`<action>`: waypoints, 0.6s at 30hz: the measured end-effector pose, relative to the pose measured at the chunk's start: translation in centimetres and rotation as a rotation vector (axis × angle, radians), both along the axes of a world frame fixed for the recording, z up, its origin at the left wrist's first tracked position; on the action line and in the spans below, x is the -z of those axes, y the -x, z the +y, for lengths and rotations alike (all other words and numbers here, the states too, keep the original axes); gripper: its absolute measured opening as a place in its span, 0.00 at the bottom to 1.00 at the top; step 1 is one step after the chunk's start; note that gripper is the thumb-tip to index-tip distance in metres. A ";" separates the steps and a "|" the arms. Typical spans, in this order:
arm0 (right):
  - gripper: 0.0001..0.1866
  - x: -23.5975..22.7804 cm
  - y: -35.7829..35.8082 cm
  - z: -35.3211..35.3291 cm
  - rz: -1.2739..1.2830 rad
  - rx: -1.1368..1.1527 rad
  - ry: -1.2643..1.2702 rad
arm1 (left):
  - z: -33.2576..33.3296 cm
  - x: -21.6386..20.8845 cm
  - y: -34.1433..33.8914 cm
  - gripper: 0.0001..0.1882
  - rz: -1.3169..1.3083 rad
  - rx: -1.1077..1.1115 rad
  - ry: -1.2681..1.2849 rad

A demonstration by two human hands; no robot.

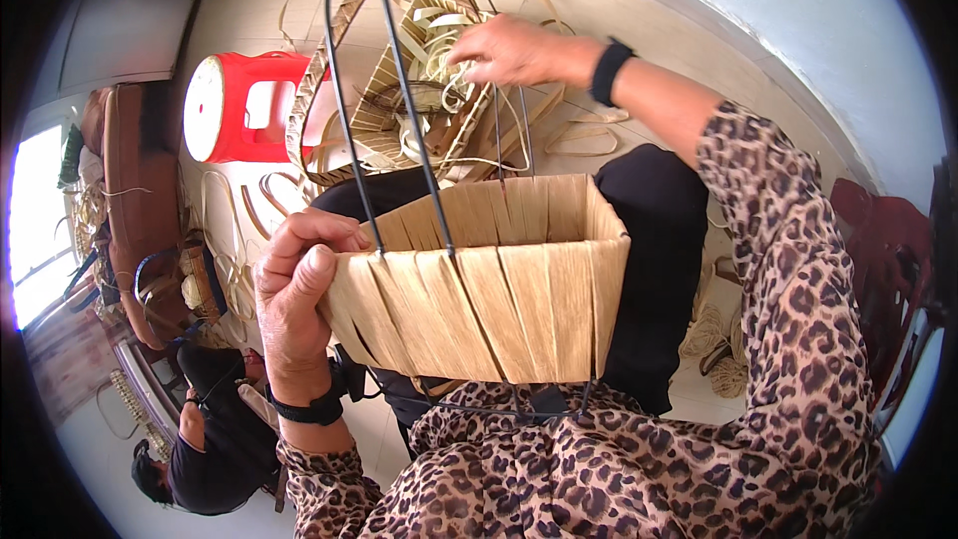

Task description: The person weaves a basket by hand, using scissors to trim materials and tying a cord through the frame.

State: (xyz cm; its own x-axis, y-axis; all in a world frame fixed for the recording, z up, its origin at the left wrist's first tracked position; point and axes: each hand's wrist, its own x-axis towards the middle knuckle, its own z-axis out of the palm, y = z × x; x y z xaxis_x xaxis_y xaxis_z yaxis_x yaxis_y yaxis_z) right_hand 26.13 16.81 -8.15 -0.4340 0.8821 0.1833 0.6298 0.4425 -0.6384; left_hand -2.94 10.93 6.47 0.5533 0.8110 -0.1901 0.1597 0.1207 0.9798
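In front of me, a small wicker-like basket [469, 309] with pale tan strips wrapped over a black wire frame rests tilted on my lap. My left hand [299, 284] is closed on its left rim, thumb outside and the fingers over the edge. Tall black wire loops [394, 50] rise from the frame. Farther off, my right hand [514, 50] hangs over a woven basket [384, 65] that holds loose pale strips [449, 40]. Its fingers are loosely curved and apart; I see nothing held in them.
On the left lies a red stool [244, 108] on its side. A braided handle [304, 120] arches beside the far basket. Loose strips [584, 140] are scattered on the floor. Coils of twine [714, 339] lie right of my leg. Another person [215, 429] sits at the lower left.
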 end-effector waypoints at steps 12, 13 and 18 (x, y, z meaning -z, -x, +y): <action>0.10 13.1 -9.6 -26.9 0.029 0.987 0.393 | 0.7 0.9 0.9 0.13 -0.106 -0.010 0.058; 0.09 14.9 -8.5 -28.4 -0.008 1.001 0.399 | 0.8 0.8 0.9 0.13 -0.090 -0.011 0.045; 0.05 19.1 -2.9 -30.3 -0.122 1.055 0.322 | 1.0 0.2 1.2 0.12 -0.024 -0.064 0.030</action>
